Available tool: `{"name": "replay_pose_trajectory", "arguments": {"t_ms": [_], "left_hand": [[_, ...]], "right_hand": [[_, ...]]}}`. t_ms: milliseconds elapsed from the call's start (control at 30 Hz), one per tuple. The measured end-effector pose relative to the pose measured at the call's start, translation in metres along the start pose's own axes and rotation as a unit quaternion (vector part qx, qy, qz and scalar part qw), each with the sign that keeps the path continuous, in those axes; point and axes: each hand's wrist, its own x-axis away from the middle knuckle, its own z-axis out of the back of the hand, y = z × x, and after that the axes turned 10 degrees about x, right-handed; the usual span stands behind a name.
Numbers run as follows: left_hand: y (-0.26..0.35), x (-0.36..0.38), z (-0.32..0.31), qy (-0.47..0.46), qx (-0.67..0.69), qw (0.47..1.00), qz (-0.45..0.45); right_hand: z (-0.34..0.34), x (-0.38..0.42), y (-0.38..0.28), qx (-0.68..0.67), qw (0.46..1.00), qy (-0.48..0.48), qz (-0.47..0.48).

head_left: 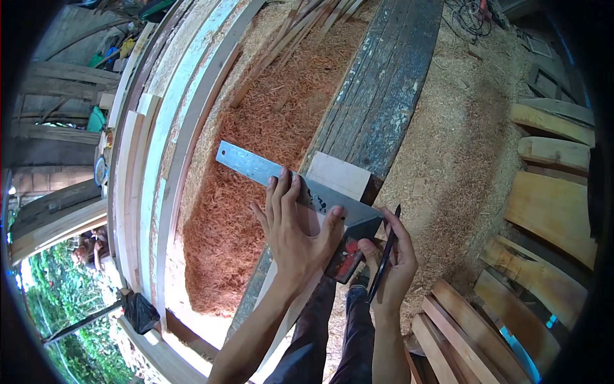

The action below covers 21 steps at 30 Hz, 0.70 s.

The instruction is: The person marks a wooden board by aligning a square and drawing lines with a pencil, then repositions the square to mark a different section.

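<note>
A metal try square (246, 164) lies across a pale wooden board (339, 175), its blade reaching out to the left past the board. My left hand (297, 233) holds the blade down on the wood, fingers over the far edge and thumb apart. The square's dark handle (349, 257) with red marks hangs by the board's right edge. My right hand (394, 269) grips a black pencil (382, 261), pointing up, and its fingers touch the handle end of the square. The board's near part is partly hidden under my left hand and arm.
The board rests on a worn, paint-spotted plank bench (384, 83). Reddish shavings (224, 256) lie heaped to the left, beside long timbers (192, 121). Cut wooden pieces (543, 205) line the right side. Cables (472, 19) lie at the far right. Another person (96, 248) is at the left.
</note>
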Motion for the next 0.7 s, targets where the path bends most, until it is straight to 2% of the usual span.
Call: {"name": "replay_pose_trajectory", "arguments": {"t_ms": [67,100,167,200,233,300,467,700], "left_hand": [[0.001,0.0,0.0,-0.001,-0.006,1.0,-0.003],[0.001,0.0,0.001,-0.002,-0.015,1.0,-0.005],[0.001,0.0,0.001,0.005,-0.021,1.0,-0.002],[0.001,0.0,0.001,0.003,-0.024,1.0,-0.004],[0.001,0.001,0.0,-0.001,-0.026,1.0,-0.005],[0.002,0.001,0.002,-0.004,-0.012,1.0,0.002],[0.003,-0.001,0.005,-0.005,0.013,1.0,0.001],[0.002,0.0,0.004,-0.016,-0.014,1.0,-0.016]], "right_hand": [[-0.001,-0.002,0.014,0.199,0.963,0.097,0.151],[0.002,0.0,0.009,0.2,0.963,0.095,0.155],[0.013,0.001,-0.008,0.088,0.986,0.115,0.088],[0.014,-0.005,-0.012,0.039,0.988,0.121,0.085],[0.012,-0.012,-0.017,0.044,0.988,0.118,0.087],[0.005,-0.025,-0.025,0.045,0.993,-0.02,0.103],[-0.002,-0.055,-0.037,0.2,0.969,-0.034,0.143],[-0.012,-0.065,-0.047,0.261,0.948,-0.103,0.149]]}}
